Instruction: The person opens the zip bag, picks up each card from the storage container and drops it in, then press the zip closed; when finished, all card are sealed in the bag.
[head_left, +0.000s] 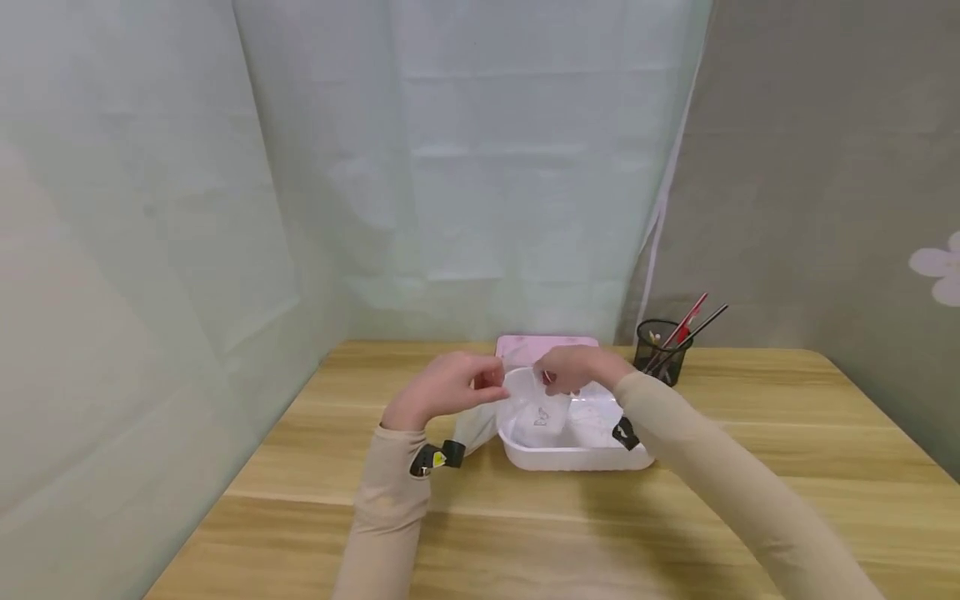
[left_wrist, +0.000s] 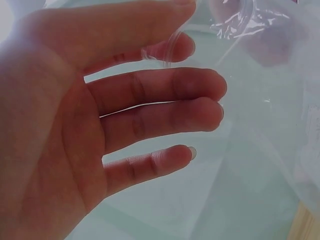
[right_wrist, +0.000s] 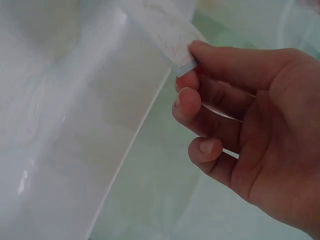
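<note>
Both hands are pinching the clear plastic bag's [head_left: 536, 408] top edge over the white tray [head_left: 577, 457]: left hand [head_left: 450, 385], right hand [head_left: 573, 368]. Step: opening the mouth; next likely needs pulling the edges apart.

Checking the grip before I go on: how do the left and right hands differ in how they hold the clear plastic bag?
The left hand pinches the clear plastic bag at its top with thumb and forefinger, its other fingers spread nearly straight. The right hand pinches the bag's edge strip, its other fingers curled inward. In the head view the left hand sits left of the white plastic tray, the right hand above it. Both hold the bag's top edge.
</note>
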